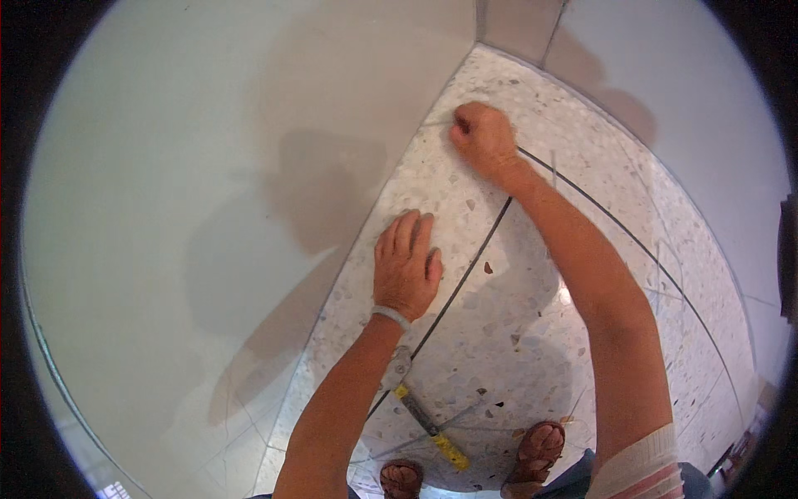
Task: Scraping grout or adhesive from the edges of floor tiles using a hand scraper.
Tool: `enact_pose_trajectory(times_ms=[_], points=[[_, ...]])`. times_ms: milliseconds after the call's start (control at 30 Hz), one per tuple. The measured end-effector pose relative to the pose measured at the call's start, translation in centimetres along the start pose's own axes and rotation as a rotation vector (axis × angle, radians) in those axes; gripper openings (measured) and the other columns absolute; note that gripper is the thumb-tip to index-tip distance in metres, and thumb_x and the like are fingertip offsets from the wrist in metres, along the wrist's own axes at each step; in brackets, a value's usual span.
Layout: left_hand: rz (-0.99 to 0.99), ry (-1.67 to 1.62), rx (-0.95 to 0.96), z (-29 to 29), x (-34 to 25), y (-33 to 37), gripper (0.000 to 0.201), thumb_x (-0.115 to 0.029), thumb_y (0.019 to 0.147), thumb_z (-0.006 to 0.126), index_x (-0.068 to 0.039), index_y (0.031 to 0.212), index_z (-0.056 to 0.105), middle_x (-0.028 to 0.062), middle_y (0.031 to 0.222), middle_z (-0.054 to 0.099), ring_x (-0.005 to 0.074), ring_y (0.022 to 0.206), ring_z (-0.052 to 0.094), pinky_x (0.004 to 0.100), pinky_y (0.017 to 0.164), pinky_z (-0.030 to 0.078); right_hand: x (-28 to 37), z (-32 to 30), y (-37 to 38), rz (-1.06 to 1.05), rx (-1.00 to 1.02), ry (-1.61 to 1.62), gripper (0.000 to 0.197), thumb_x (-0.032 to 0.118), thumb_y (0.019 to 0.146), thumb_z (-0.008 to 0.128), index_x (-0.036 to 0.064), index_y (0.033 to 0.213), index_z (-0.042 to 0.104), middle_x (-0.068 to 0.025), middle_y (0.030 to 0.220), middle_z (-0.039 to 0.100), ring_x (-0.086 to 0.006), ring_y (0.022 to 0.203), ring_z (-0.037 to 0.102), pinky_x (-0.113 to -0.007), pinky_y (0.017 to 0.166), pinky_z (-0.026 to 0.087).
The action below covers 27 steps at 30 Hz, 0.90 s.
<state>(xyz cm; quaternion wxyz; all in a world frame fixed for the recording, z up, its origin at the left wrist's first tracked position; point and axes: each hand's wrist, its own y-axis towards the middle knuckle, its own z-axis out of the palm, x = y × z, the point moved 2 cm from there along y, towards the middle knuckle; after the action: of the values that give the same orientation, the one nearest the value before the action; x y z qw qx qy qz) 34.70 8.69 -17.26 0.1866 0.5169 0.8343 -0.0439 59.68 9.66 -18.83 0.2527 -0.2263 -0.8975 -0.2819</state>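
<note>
My left hand (406,264) lies flat on the speckled terrazzo floor (465,308), fingers stretched toward the wall side and holding nothing. A pale band circles that wrist. Farther out and to the right, my right hand (485,143) is closed in a fist low over the same floor, close to the far corner. Its fingers hide whatever they may grip. Beside my left forearm rests a hand tool (422,413) with a black and yellow handle; its grey rounded metal head is partly covered by that arm.
A plain pale wall (166,208) rises along the left, with shadows across it. Another pale wall (698,91) stands at the far right. Thin dark lines (465,274) cross the terrazzo. My feet in brown sandals (540,449) are at the lower edge.
</note>
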Motion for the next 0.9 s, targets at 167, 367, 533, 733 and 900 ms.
enact_pose_trajectory(times_ms=[167,367,533,733,900], points=[[0.024,0.003,0.003,-0.2,-0.3,0.2,0.055,-0.017,0.089,0.055,-0.004,0.140,0.041,0.0191,0.142,0.037,0.0372,0.133,0.034,0.0499,0.111,0.026,-8.0,-7.2,-0.7,0.206,-0.108,-0.215,0.013,0.014,0.073,0.066,0.0025,0.079,0.066,-0.0164,0.083,0.066,-0.0342,0.079,0.064,-0.043,0.071,0.051],[0.025,0.005,-0.013,0.0,-0.2,0.1,0.056,-0.015,0.088,0.056,-0.004,0.140,0.041,0.0193,0.142,0.037,0.0375,0.133,0.034,0.0497,0.111,0.025,-6.4,-11.4,-2.0,0.343,0.077,-0.298,0.012,0.013,0.075,0.067,0.0024,0.079,0.066,-0.0159,0.082,0.067,-0.0337,0.075,0.064,-0.043,0.068,0.050],[0.016,0.019,0.003,-0.1,-0.3,0.0,0.055,-0.013,0.087,0.056,-0.003,0.139,0.041,0.0196,0.142,0.038,0.0379,0.133,0.035,0.0499,0.111,0.025,-7.4,-14.2,-3.5,0.369,0.026,-0.280,0.013,0.014,0.075,0.066,0.0013,0.078,0.065,-0.0168,0.082,0.066,-0.0339,0.074,0.063,-0.043,0.068,0.050],[0.021,0.002,-0.001,-0.3,-0.6,0.1,0.055,-0.012,0.086,0.056,-0.002,0.138,0.042,0.0200,0.141,0.039,0.0386,0.132,0.035,0.0506,0.110,0.025,-9.4,-17.1,-3.4,0.235,0.061,-0.421,0.013,0.013,0.074,0.066,0.0018,0.081,0.067,-0.0197,0.084,0.066,-0.0356,0.076,0.064,-0.045,0.068,0.050],[0.010,0.005,0.004,-0.4,-0.4,0.1,0.054,-0.013,0.087,0.056,-0.002,0.138,0.042,0.0205,0.141,0.039,0.0395,0.132,0.035,0.0512,0.110,0.026,-9.3,-18.8,-4.4,0.417,0.632,-0.772,0.021,0.018,0.079,0.066,-0.0016,0.086,0.068,-0.0206,0.090,0.068,-0.0352,0.088,0.067,-0.044,0.078,0.053]])
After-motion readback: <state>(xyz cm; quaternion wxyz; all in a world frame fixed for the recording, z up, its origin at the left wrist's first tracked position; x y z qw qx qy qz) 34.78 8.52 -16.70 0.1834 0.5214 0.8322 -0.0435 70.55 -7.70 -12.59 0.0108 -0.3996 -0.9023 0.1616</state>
